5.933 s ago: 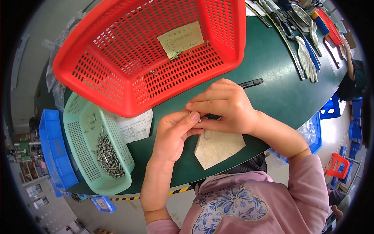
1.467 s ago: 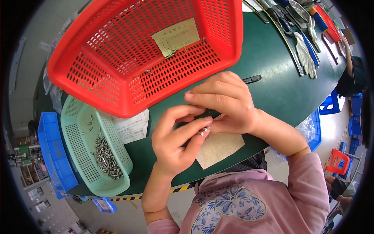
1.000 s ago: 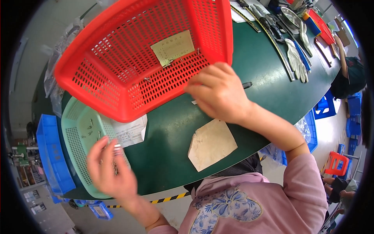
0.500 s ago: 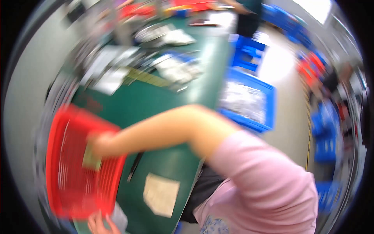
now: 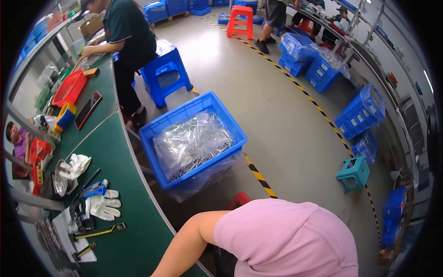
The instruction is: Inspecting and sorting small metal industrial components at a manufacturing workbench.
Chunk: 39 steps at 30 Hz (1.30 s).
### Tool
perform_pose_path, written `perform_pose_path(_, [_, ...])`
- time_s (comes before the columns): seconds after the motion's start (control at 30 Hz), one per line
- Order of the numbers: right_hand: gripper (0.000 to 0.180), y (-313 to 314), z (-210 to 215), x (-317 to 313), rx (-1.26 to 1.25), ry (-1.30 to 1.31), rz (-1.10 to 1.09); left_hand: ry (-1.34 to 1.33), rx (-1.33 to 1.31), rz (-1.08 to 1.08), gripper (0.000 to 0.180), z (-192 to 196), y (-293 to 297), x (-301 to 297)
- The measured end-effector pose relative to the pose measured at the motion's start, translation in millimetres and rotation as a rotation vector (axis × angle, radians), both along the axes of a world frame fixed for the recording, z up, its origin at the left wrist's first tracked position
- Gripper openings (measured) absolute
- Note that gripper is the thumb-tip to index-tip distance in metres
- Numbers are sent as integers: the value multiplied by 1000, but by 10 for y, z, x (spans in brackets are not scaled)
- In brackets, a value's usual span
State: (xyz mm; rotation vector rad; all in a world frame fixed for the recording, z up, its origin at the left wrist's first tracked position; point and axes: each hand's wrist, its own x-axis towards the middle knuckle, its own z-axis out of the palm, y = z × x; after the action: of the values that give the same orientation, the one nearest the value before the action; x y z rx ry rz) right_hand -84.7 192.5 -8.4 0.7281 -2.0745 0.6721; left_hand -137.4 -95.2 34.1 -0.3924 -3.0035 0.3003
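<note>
Neither of my hands shows. My bare right arm point(image 5: 187, 237), in a pink sleeve point(image 5: 286, 231), reaches down across the edge of the green-topped table point(image 5: 134, 235), and its hand lies beyond the lower edge of the picture. My left arm is out of view. On the table, left of my right arm, lie a white work glove point(image 5: 104, 206), a blue-handled tool point(image 5: 94, 189), a black-and-yellow strip like a ruler point(image 5: 104, 231) and white papers point(image 5: 85, 251). Ahead of the arm, beside the table, stands a blue bin point(image 5: 207, 164) holding thin metal rods point(image 5: 198, 159) under clear plastic.
A person point(image 5: 129, 34) in dark green sits on a blue stool point(image 5: 168, 74) at the table's far end. A phone point(image 5: 88, 110) and a red tray point(image 5: 69, 87) lie there. Rightward are black-and-yellow floor tape point(image 5: 258, 177), a teal stool point(image 5: 353, 173) and stacked blue crates point(image 5: 360, 113).
The view has swung right toward the aisle. The red basket, with my right hand inside it and my left hand at its near edge, has left the picture.
</note>
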Motion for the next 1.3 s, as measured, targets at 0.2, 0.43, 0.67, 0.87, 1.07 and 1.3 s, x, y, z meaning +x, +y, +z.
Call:
perform_pose_path(0.2, [31, -165, 17, 5, -269, 150, 47, 35, 237, -234, 16, -181, -187, -246])
perform_pose_path(0.43, [13, -301, 68, 100, -651, -401, 202, 330, 671, -354, 7, 261, 806, 823])
perform_pose_path(0.67, [12, 76, 203, 536, -1000, -1151, 865, 276, 747, -458, 13, 143, 1299, 1408])
perform_pose_path(0.87, [17, -451, 40, 392, -955, -1427, 1099, 501, 584, -431, 5, 252, 1092, 1610])
perform_pose_path(1.07, [19, -335, -55, 381, -992, -1364, 1106, 547, 590, -558, 19, 274, 1319, 1556])
perform_pose_path(1.3, [21, -193, 42, 325, -1154, -1581, 1119, 390, 812, -614, 14, 125, 1253, 1290])
